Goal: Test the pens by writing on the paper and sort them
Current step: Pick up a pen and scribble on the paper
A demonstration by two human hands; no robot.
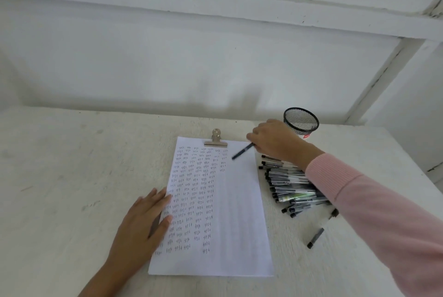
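left hand (143, 220) flat, fingers straight, pinning white clipped paper sheet (239, 212); press firmly | right hand (275, 143) grips slim black pen (242, 151) over its top-right corner; probably best aimed at the bare right column | clear-barrelled pen heap (287, 184) beside

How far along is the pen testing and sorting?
Done: test marks cover most of the paper that the left hand presses. In hand: the right hand holds one pen near the mesh cup. Left: a big pile of pens beside the paper, tested or not I cannot tell.
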